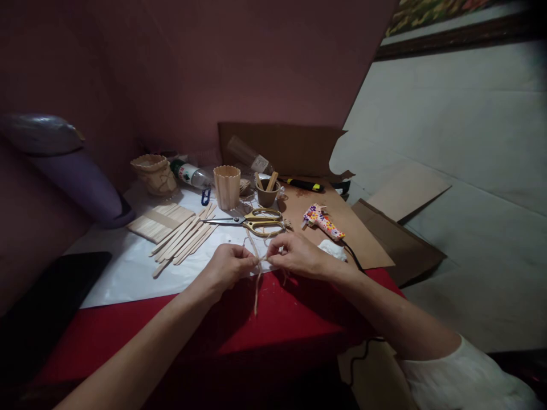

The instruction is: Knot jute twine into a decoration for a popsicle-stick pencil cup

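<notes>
Both my hands pinch a length of brown twine (256, 291) over the front edge of the white sheet. My left hand (233, 263) is closed on it with thumb and forefinger. Close beside it, my right hand (294, 255) is closed on the twine too. Strands meet between the fingertips, and one loose end hangs down over the red cloth. Just beyond the hands lie scissors (252, 221) with gold handles, blades pointing left. Whether the twine is knotted between my fingers is too small to tell.
Loose craft sticks (183, 242) and a banded bundle (160, 223) lie left. Behind stand a stick-covered cup (227, 188), a decorated pot (154, 175), a small brown cup (268, 196) and a plastic bottle (190, 173). A flowered glue gun (322, 222) and a utility knife (305, 185) rest on cardboard (363, 242).
</notes>
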The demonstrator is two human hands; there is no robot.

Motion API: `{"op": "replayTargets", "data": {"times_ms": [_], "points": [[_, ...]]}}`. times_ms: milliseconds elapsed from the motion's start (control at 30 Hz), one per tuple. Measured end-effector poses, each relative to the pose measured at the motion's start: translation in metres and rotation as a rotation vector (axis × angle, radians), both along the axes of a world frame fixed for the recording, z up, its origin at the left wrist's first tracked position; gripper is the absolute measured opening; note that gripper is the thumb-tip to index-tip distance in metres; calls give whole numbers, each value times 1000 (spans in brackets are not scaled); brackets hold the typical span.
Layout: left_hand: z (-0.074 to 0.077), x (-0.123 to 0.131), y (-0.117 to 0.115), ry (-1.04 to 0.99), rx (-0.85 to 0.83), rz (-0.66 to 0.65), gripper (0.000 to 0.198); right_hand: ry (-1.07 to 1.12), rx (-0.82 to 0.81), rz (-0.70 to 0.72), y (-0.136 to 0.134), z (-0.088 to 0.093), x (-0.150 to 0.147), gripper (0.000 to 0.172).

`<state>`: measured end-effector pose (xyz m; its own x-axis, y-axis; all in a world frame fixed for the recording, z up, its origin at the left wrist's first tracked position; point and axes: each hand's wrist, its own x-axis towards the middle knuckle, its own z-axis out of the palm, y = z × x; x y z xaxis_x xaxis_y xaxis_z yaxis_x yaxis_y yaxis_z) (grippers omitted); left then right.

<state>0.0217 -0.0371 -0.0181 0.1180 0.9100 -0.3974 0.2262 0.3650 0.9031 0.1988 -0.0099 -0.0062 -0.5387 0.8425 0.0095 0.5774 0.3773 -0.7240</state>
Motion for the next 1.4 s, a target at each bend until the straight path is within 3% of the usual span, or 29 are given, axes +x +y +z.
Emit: {"op": "replayTargets", "data": {"times_ms": [200,400,467,633,800,900,1000,1067,1133,1200,1333,1400], "points": [[3,0,3,-31,-43,6,22,27,-77,-87,6,-5,-2,7],[4,1,4,-41,-38,16,18,109,-293,-122,3,0,0,12],[3,0,4,-71,-51,14,19,135,-211,-93,-4,3,0,13],[3,-2,3,-142,-57,-10,21,114,180,75,-25,7,-3,17],[5,-1,0,-248,-67,28,19,-104,337,61,-46,-6,-13,18],[5,-1,-1,-388,-122,-14,19,-256,441,47,-59,-16,-20,19],[3,-2,0,-496,-168,-58,17,-323,507,84,-66,-13,-21,22],[1,-3,0,-535,-178,-49,16,-234,544,0,-63,-4,-18,25],[0,-4,0,-552,-184,-46,16,-52,552,-199,-53,6,-14,30],[1,-5,0,-548,-187,-52,16,108,382,-297,-41,12,-12,29],[2,-6,-2,-509,-164,-64,14,266,-456,-83,-21,9,-17,38],[1,-7,-3,-481,-152,-76,11,344,-673,10,-17,5,-21,39]]}}
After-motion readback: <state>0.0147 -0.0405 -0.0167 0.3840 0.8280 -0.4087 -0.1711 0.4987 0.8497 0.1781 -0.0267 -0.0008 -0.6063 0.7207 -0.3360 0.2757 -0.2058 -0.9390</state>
